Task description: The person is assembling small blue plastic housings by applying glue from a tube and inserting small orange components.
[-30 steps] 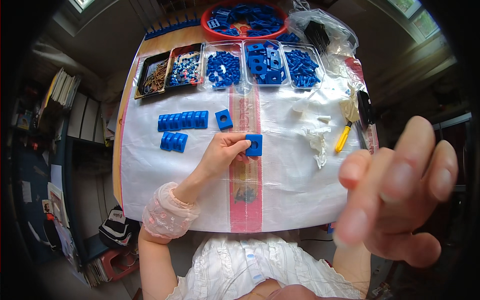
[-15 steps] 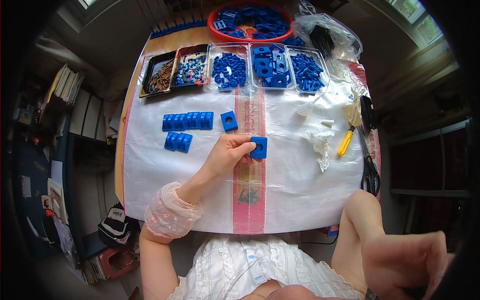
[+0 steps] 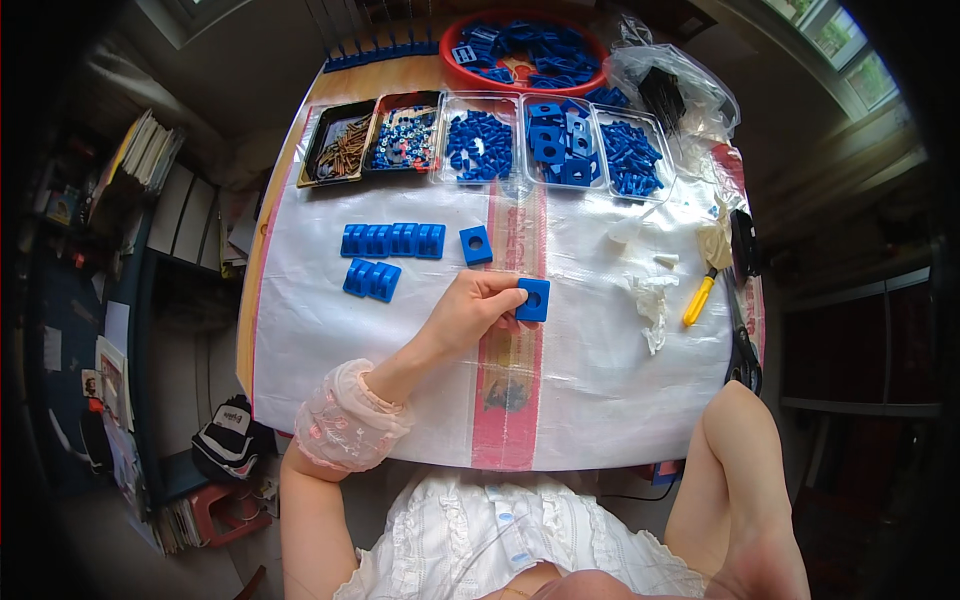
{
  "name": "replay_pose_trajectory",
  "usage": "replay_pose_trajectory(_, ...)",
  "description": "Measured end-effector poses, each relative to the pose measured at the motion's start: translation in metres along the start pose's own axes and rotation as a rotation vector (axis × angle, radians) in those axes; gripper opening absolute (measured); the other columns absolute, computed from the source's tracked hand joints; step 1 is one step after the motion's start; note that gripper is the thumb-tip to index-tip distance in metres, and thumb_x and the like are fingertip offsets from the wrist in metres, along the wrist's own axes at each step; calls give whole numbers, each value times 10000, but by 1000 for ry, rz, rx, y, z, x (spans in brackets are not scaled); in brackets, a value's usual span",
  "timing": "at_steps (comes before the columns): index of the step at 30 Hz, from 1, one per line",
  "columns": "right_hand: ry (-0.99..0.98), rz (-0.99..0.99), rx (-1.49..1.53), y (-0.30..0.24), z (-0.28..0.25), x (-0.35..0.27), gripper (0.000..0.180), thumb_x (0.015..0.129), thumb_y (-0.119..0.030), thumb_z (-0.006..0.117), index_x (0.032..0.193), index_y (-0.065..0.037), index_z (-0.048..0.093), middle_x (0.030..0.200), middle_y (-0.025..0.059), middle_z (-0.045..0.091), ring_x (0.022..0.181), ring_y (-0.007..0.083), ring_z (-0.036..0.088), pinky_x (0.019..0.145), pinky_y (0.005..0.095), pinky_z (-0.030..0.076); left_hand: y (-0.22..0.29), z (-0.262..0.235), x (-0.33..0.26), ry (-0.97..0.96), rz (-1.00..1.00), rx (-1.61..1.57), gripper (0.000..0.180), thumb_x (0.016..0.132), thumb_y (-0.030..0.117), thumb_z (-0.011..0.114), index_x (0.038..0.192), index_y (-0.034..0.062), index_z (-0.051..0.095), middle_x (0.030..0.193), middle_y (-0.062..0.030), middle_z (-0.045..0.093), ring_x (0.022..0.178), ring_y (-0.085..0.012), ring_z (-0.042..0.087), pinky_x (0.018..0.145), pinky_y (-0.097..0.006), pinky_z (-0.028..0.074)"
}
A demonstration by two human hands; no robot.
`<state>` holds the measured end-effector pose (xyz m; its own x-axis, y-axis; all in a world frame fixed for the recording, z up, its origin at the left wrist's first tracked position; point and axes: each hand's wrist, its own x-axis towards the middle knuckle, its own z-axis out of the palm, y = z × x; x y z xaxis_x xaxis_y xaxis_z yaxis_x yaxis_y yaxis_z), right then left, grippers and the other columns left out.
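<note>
Six ridged pieces (image 3: 404, 240) sit in two rows, seemingly finished, while a loose block (image 3: 467, 250) and stocked trays (image 3: 565, 185) suggest plenty remains. The left hand (image 3: 474, 306) pinches another block (image 3: 536, 312) over the cloth (image 3: 620, 410); the right hand (image 3: 768, 575) is cut off, so I cannot tell its fingers. Crumpled paper (image 3: 654, 305) and a yellow tool (image 3: 699, 300) lie aside.

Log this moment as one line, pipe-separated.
left hand: holds square blue plate with round hole | right arm: bent, grip unseen | nearby: similar loose plate, two rows of ribbed blue blocks
</note>
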<state>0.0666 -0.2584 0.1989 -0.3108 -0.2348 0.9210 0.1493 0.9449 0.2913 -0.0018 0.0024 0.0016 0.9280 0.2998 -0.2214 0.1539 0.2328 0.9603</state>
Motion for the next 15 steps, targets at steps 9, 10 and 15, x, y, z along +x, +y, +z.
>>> replay_pose_trajectory(9,-119,-378,-863,-26,-9,-29,321,996,-253,478,1190,-14,571,1140,81,649,962,185,601,895,406,427,1,2,-1,-2,6,-7,234,954,128,557,1059,-4,719,876,-59,723,747,-68,667,648,-199,527)
replay_pose_trajectory(10,-128,-322,-911,-26,-14,-26,291,996,-244,472,1144,-15,576,1038,50,660,835,155,597,841,374,423,1,2,-1,-2,6,-13,234,954,128,556,1059,-5,718,876,-60,723,749,-68,667,648,-200,528)
replay_pose_trajectory(15,300,162,-603,-2,-30,-12,300,1024,-268,428,1185,-55,565,1097,21,604,982,102,567,912,339,371,-2,1,1,0,7,5,237,956,129,554,1061,-8,716,871,-63,725,758,-70,673,643,-195,523)
